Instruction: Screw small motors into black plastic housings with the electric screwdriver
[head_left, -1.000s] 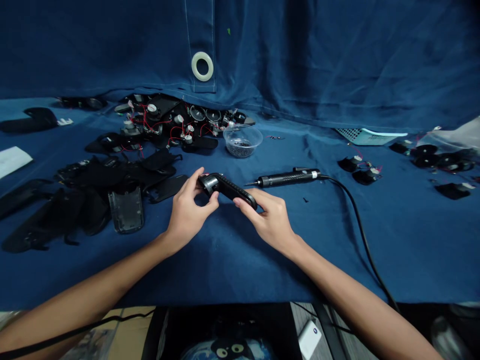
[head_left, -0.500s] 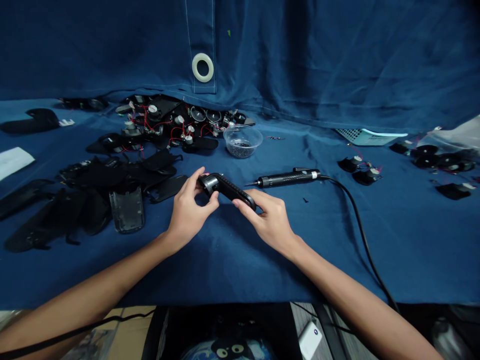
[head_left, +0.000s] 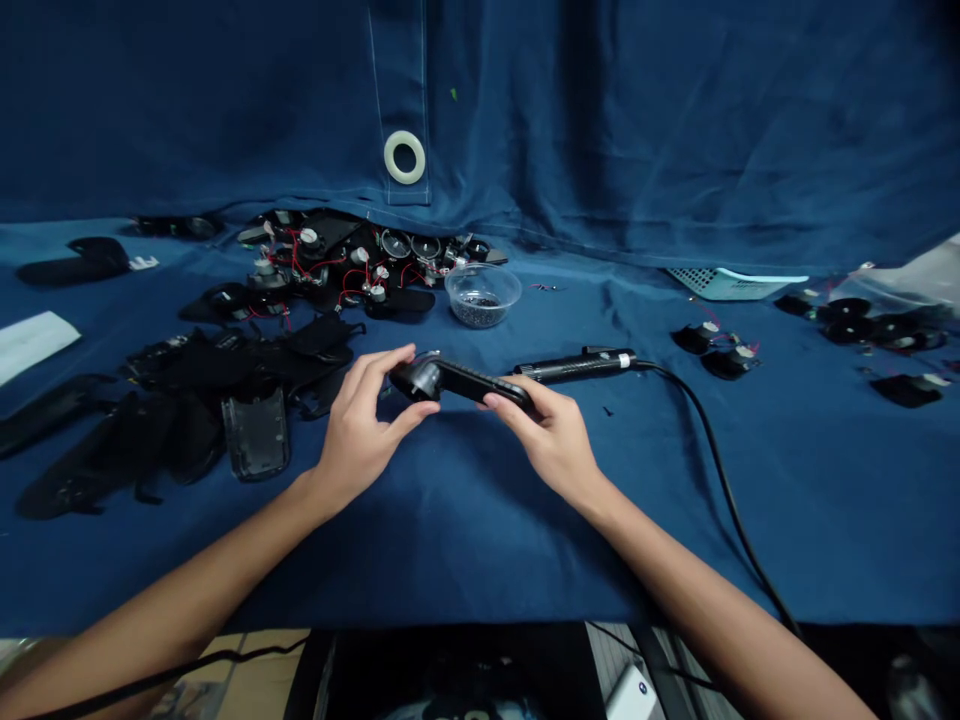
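Head view: black handheld casing (head_left: 469,380), likely light and rigid, gripped endwise by left hand (head_left: 358,432) and right hand (head_left: 553,440).

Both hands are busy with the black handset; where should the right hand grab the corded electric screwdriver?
Grip the electric screwdriver around mid-barrel, coming from above on the near side. It lies flat, tip toward the right hand, cord trailing off its right end.

Black handheld device (head_left: 465,380) gripped at both ends: left hand (head_left: 360,435) on the rounded head, right hand (head_left: 551,440) on the tail (electric screwdriver (head_left: 577,366) just behind, on blue cloth (head_left: 450,530)).
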